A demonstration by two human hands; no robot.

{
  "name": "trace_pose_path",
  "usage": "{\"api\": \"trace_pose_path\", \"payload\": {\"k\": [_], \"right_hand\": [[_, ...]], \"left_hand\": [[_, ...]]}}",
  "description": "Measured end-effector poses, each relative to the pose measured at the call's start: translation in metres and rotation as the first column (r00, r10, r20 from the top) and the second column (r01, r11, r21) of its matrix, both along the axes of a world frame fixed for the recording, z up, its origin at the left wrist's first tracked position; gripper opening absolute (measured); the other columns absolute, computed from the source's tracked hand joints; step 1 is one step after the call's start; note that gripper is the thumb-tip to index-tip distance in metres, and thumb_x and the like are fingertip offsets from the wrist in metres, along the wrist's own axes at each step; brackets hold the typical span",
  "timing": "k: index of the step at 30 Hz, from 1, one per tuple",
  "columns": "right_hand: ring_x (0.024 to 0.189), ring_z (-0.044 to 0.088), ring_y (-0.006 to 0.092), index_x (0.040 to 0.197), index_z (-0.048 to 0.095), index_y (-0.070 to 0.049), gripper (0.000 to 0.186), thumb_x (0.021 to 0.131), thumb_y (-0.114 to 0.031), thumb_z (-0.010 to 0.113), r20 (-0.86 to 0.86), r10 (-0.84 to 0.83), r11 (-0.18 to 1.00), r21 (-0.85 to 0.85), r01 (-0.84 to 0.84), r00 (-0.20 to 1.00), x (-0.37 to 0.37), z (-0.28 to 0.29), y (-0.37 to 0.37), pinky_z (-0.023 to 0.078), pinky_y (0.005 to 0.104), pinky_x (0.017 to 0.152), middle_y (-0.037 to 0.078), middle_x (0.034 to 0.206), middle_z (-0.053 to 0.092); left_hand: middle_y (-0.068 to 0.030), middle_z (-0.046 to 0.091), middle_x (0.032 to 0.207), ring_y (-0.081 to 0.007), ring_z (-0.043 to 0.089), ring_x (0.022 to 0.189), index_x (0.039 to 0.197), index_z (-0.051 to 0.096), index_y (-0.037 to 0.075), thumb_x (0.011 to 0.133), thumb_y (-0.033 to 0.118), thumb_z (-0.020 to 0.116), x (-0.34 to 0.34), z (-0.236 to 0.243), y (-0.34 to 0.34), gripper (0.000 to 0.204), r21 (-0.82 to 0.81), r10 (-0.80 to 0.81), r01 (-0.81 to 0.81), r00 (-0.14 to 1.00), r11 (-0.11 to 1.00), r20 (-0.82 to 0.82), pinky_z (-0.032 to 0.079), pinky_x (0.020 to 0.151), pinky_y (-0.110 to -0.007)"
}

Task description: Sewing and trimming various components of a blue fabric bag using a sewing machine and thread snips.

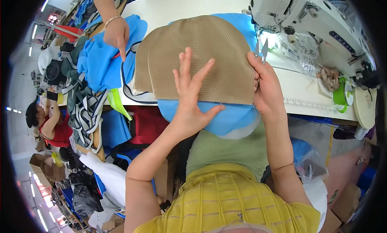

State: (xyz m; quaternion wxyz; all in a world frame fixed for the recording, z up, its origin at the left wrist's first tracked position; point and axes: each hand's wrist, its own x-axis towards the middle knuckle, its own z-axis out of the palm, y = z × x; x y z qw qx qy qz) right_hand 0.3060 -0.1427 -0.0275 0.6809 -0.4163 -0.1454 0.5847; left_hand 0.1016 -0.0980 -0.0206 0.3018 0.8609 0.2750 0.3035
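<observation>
My left hand (187, 96) lies spread, fingers apart, over a tan mesh fabric piece (225, 39) with rounded upper edges. My right hand (268, 86) is closed around thread snips (263, 50), whose two metal blades point up and stand slightly apart. Its fingers also meet the right edge of the mesh; whether they pinch the cloth is hidden. Beneath the mesh, a light blue fabric (229, 122) shows at the front, hanging past the table edge towards my lap, and again at the back. A dark-edged trim strip (129, 94) curves along the left side.
A sewing machine (302, 11) stands at the back right, its needle area lit. Another person's hand (117, 35) with a bracelet points down at the blue cloth (94, 67) on the left. Green tape (342, 96) lies at the right, beyond a ruler strip (308, 103) along the table (298, 88).
</observation>
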Motion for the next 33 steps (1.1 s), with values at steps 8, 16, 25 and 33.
{"api": "trace_pose_path", "payload": {"k": [8,16,25,33], "right_hand": [[0.050,0.034,-0.0016,0.082,0.053,-0.017,0.024,0.104,-0.024,0.060,-0.116,-0.057,0.998,-0.046,0.052,0.992,0.007,-0.013,0.003,0.024,0.0176,0.044,-0.013,0.063,0.039],[0.057,0.044,0.0002,0.089,0.059,-0.012,0.016,0.103,-0.019,0.062,-0.119,-0.105,0.994,-0.029,0.102,0.987,0.006,-0.012,0.001,0.038,0.0177,0.053,-0.010,0.068,0.047],[0.097,0.069,0.0136,0.120,0.062,0.001,0.028,0.104,-0.022,0.058,-0.117,-0.025,0.998,0.057,0.031,0.993,0.016,-0.027,-0.001,0.056,0.0276,0.083,0.007,0.110,0.070],[0.108,0.067,0.0166,0.132,0.058,0.001,0.036,0.107,-0.024,0.052,-0.093,-0.070,0.990,0.114,0.080,0.993,0.009,-0.028,-0.002,0.055,0.0301,0.092,0.010,0.124,0.068]], "left_hand": [[-0.0216,0.016,0.164,-0.0382,0.021,0.152,0.147,0.044,0.010,0.072,0.018,0.088,-0.028,-0.019,-0.001,0.088,-0.052,0.422,-0.421,0.881,0.906,0.216,0.021,0.120,-0.051],[-0.0168,0.061,0.125,-0.0189,0.063,0.109,0.146,0.037,-0.005,0.083,-0.004,0.078,-0.061,-0.022,0.023,0.075,-0.609,0.562,-0.233,0.707,0.758,0.429,0.055,0.090,-0.029],[-0.0123,0.067,0.113,-0.0164,0.066,0.107,0.145,0.040,-0.004,0.083,-0.013,0.072,-0.059,-0.023,0.019,0.070,-0.625,0.496,-0.097,0.706,0.775,0.505,0.054,0.094,-0.028],[-0.0182,0.036,0.152,-0.0300,0.042,0.139,0.150,0.039,0.004,0.073,0.005,0.086,-0.054,-0.009,0.008,0.090,-0.181,0.448,-0.411,0.844,0.893,0.295,0.043,0.109,-0.041]]}}
